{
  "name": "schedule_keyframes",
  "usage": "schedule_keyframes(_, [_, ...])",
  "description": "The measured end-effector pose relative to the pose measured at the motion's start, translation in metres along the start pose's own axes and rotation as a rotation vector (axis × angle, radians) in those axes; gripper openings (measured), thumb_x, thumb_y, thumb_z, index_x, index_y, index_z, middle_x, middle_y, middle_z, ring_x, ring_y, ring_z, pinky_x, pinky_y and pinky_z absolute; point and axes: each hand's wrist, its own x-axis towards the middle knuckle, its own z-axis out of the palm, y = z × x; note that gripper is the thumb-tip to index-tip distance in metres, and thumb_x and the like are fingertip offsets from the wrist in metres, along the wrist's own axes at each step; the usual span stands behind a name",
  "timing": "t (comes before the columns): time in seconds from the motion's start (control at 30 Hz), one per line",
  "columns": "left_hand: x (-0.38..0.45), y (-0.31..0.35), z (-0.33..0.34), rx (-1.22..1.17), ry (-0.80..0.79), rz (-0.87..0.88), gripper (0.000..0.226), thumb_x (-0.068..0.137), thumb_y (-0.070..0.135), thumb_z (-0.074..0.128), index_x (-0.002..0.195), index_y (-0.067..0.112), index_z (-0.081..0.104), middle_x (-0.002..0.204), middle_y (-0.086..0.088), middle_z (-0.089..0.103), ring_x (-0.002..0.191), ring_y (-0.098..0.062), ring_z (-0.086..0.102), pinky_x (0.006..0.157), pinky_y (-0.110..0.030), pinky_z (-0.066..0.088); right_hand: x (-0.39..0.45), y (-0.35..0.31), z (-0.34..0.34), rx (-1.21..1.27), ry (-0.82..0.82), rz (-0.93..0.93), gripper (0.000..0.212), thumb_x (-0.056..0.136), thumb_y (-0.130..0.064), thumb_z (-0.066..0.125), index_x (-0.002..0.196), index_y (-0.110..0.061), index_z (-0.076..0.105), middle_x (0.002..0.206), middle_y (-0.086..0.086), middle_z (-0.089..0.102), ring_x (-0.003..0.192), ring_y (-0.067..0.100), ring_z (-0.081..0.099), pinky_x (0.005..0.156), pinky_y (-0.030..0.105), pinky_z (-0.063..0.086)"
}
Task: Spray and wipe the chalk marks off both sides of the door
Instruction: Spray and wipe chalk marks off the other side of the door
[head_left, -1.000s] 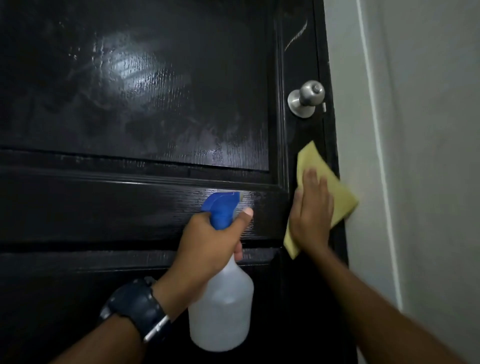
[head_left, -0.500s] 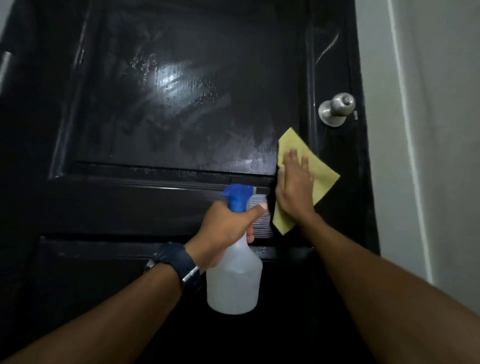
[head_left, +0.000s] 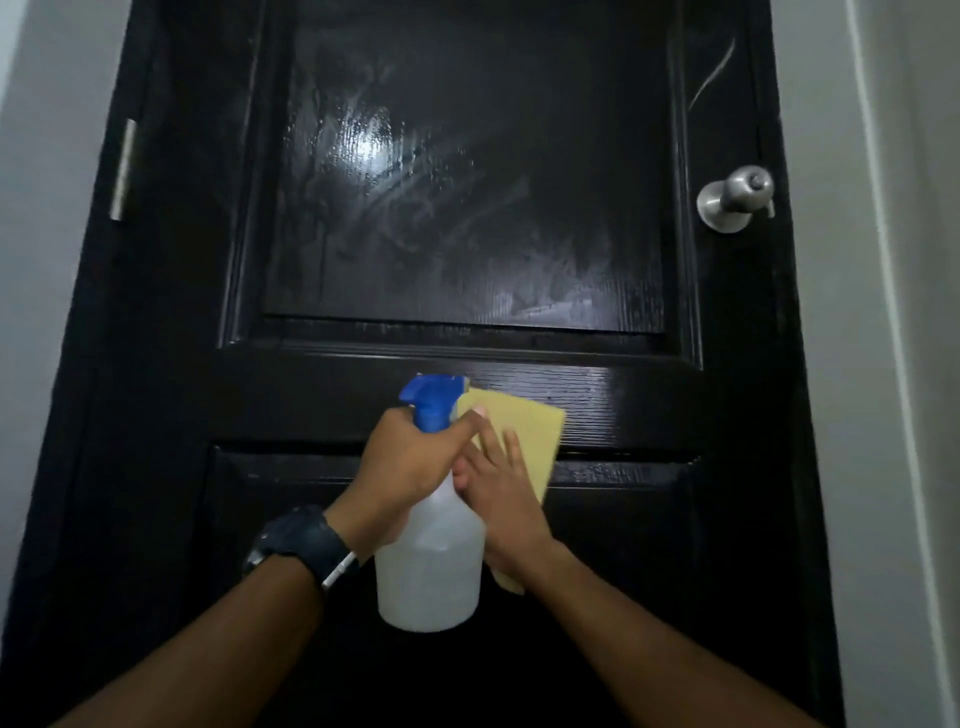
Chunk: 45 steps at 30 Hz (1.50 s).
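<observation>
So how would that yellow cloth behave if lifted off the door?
Probably floppy: the yellow cloth lies flat against the door under the right hand, with one corner hanging below the wrist. Likely light, perhaps damp, since the panel shows wet streaks.

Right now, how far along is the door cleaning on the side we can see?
Done: the upper panel shines wet with wipe streaks. In hand: the right hand presses the yellow cloth flat on the middle rail, while the left hand grips the spray bottle. Left: a pale mark above the knob. The door's other side is not in view.
</observation>
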Motion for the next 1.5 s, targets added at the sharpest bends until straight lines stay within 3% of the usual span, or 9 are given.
schedule_keyframes(0.13, [0.001, 0.008, -0.042, 0.035, 0.088, 0.051, 0.039, 0.084, 0.036, 0.076, 0.089, -0.002, 0.07, 0.077, -0.016, 0.074, 0.073, -0.029, 0.073, 0.07, -0.037, 0.057, 0.078, -0.043, -0.009, -0.052, -0.026, -0.12, 0.053, 0.094, -0.023, 0.043, 0.146, -0.013, 0.048, 0.146, 0.008, 0.053, 0.149, 0.032, 0.028, 0.123, 0.056, 0.014])
schedule_keyframes(0.27, [0.003, 0.005, -0.068, 0.028, 0.033, 0.035, 0.04, 0.088, 0.034, 0.073, 0.091, -0.006, 0.068, 0.059, -0.01, 0.063, 0.055, -0.02, 0.062, 0.067, -0.037, 0.059, 0.076, -0.014, -0.021, -0.202, -0.027, -0.197, 0.056, 0.1, -0.035, 0.034, 0.153, -0.018, 0.038, 0.16, 0.001, 0.038, 0.152, 0.029, 0.022, 0.123, 0.051, 0.017])
schedule_keyframes(0.5, [0.007, -0.018, -0.084, -0.055, -0.058, -0.014, 0.046, 0.087, 0.037, 0.073, 0.093, -0.008, 0.067, 0.056, -0.006, 0.061, 0.05, -0.014, 0.062, 0.048, -0.019, 0.051, -0.015, 0.106, -0.057, -0.044, 0.19, 0.561, 0.061, 0.104, -0.044, 0.019, 0.161, -0.023, 0.014, 0.168, -0.007, 0.005, 0.155, 0.02, -0.004, 0.124, 0.053, 0.01])
schedule_keyframes(0.67, [0.004, -0.029, -0.08, -0.098, -0.112, -0.004, 0.045, 0.086, 0.041, 0.073, 0.09, -0.004, 0.068, 0.056, -0.005, 0.062, 0.05, -0.013, 0.062, 0.056, -0.025, 0.051, -0.003, 0.083, -0.052, 0.015, 0.332, 0.76, 0.056, 0.109, -0.031, 0.029, 0.162, -0.021, 0.013, 0.169, -0.003, 0.007, 0.156, 0.026, -0.002, 0.123, 0.054, 0.008])
schedule_keyframes(0.9, [0.004, -0.042, -0.024, -0.159, -0.23, 0.013, 0.047, 0.085, 0.038, 0.075, 0.088, -0.007, 0.066, 0.051, -0.004, 0.059, 0.048, -0.014, 0.06, 0.056, -0.026, 0.05, -0.008, 0.088, -0.061, 0.0, 0.224, 0.743, 0.057, 0.109, -0.034, 0.027, 0.162, -0.023, 0.007, 0.169, -0.004, 0.001, 0.155, 0.025, -0.007, 0.123, 0.046, 0.0])
schedule_keyframes(1.03, [0.008, -0.041, 0.023, -0.204, -0.267, 0.028, 0.043, 0.086, 0.035, 0.075, 0.083, -0.007, 0.067, 0.048, -0.005, 0.059, 0.04, -0.01, 0.056, 0.043, -0.016, 0.045, -0.011, 0.097, -0.071, -0.083, 0.122, 0.612, 0.063, 0.104, -0.031, 0.024, 0.158, -0.002, 0.01, 0.167, 0.016, 0.008, 0.156, 0.029, 0.002, 0.126, 0.043, -0.003])
schedule_keyframes(1.13, [0.01, -0.042, 0.051, -0.264, -0.325, 0.016, 0.035, 0.087, 0.035, 0.075, 0.084, 0.001, 0.067, 0.048, -0.003, 0.058, 0.04, -0.012, 0.057, 0.042, -0.017, 0.045, -0.01, 0.097, -0.077, -0.117, 0.049, 0.569, 0.061, 0.108, -0.022, 0.031, 0.158, -0.001, 0.004, 0.167, 0.017, 0.002, 0.156, 0.025, -0.004, 0.125, 0.041, -0.006])
schedule_keyframes(1.37, [0.002, -0.033, 0.092, -0.285, -0.442, 0.006, 0.036, 0.09, 0.036, 0.071, 0.087, 0.0, 0.067, 0.048, -0.003, 0.06, 0.048, -0.019, 0.062, 0.06, -0.031, 0.051, -0.008, 0.099, -0.097, -0.021, -0.067, 0.578, 0.066, 0.107, -0.017, 0.039, 0.16, -0.006, 0.001, 0.167, 0.015, -0.005, 0.155, 0.021, -0.009, 0.124, 0.037, -0.008])
schedule_keyframes(1.5, [0.005, -0.009, 0.094, -0.28, -0.421, 0.033, 0.038, 0.09, 0.038, 0.07, 0.077, 0.002, 0.068, 0.05, -0.004, 0.062, 0.054, -0.022, 0.065, 0.076, -0.041, 0.057, -0.004, 0.107, -0.093, -0.193, -0.237, 0.532, 0.074, 0.104, -0.029, 0.046, 0.161, -0.009, 0.003, 0.168, 0.01, -0.011, 0.153, 0.023, -0.02, 0.124, 0.047, -0.006])
